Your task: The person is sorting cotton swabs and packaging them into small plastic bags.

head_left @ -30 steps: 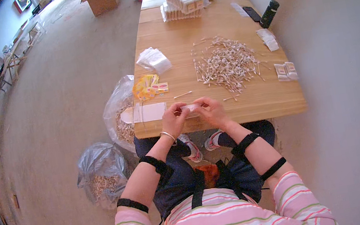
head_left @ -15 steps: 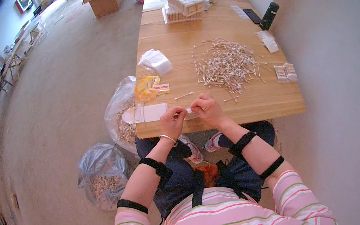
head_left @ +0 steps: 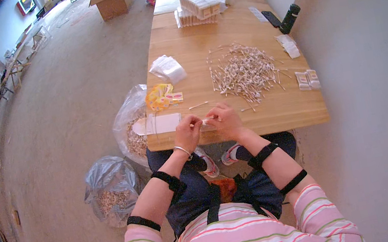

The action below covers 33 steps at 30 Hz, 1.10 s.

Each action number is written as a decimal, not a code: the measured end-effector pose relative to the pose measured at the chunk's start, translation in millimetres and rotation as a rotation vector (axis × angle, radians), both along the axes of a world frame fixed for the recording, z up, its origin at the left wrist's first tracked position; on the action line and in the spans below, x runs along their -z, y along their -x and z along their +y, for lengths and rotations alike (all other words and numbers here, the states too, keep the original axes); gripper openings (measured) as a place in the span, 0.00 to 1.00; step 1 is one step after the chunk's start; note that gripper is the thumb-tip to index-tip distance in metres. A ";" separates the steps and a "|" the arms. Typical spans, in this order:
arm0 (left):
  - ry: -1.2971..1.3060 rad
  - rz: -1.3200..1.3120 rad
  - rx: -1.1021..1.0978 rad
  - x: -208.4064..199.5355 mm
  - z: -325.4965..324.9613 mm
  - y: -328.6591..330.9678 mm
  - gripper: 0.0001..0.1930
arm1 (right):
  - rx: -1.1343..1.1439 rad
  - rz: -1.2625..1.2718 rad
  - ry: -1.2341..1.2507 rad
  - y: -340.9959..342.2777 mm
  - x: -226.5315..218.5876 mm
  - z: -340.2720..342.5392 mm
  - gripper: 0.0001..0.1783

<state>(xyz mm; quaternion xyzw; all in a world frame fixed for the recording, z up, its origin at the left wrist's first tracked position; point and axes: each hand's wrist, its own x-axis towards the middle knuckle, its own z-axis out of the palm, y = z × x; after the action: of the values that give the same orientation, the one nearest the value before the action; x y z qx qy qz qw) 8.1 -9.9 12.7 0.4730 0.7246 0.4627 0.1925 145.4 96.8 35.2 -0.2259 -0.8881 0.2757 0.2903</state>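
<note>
Close to the table's near edge, my left hand and my right hand pinch a small clear plastic bag between them. Something whitish shows in the bag, partly covered by my fingers. A single cotton swab lies just beyond my hands. Past my right hand spreads a big loose pile of cotton swabs. Beside my left hand is a white card. Further left lie yellow printed labels and a stack of clear bags.
Filled swab packs are stacked at the table's far part. Along the right edge stand a dark bottle, a phone and two small packs. Plastic sacks of swabs sit on the floor at left. A wall borders the right.
Both hands stay together at the near edge with the small bag. My fingers have shifted slightly, and a whitish part between them shows a little more.
</note>
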 end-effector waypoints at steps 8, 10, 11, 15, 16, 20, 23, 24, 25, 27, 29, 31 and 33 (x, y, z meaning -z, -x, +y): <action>-0.072 -0.221 0.059 11.0 -1.3 4.0 0.08 | 0.033 0.032 0.136 -13.2 2.1 7.2 0.03; -0.047 -0.201 0.049 10.2 0.4 3.4 0.08 | 0.018 -0.018 0.150 -12.7 3.8 8.9 0.04; -0.051 -0.179 0.046 11.2 0.9 4.6 0.08 | 0.016 -0.016 0.150 -11.4 3.4 8.7 0.04; -0.106 -0.271 0.017 11.0 1.1 2.4 0.06 | 0.004 0.015 0.074 -7.8 0.9 7.5 0.03; -0.106 -0.272 0.017 9.5 1.8 2.6 0.06 | -0.003 0.051 0.018 -7.3 0.2 7.2 0.03; -0.082 -0.213 0.113 6.8 4.6 4.3 0.07 | -0.057 0.049 0.028 -5.7 3.1 6.6 0.02; -0.032 -0.173 0.090 6.5 6.6 4.0 0.07 | -0.034 0.031 0.099 -4.9 5.3 5.8 0.02; 0.002 -0.141 0.077 6.4 6.8 4.3 0.07 | -0.019 -0.007 0.136 -4.8 6.3 6.2 0.02; 0.003 -0.141 0.076 6.2 6.4 5.0 0.07 | -0.004 -0.046 0.173 -4.6 7.5 6.4 0.03; 0.022 -0.198 0.073 5.7 5.8 5.6 0.08 | 0.026 0.002 0.196 -5.6 10.0 5.0 0.04; 0.001 -0.234 0.098 4.5 2.3 5.7 0.10 | 0.056 0.051 0.220 -7.3 12.3 6.1 0.06; -0.018 -0.270 0.124 7.1 1.0 5.5 0.12 | -0.055 0.037 0.209 -10.7 14.2 9.6 0.08; -0.102 -0.387 0.207 14.3 -0.8 6.6 0.15 | -0.047 0.022 0.274 -8.0 16.1 7.6 0.08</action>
<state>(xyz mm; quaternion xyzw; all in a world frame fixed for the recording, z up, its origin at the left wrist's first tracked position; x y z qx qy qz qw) 1.5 -10.7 -1.6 0.4562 0.5976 0.5586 0.3503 153.4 104.3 19.1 -0.2393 -0.8440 0.4036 0.2597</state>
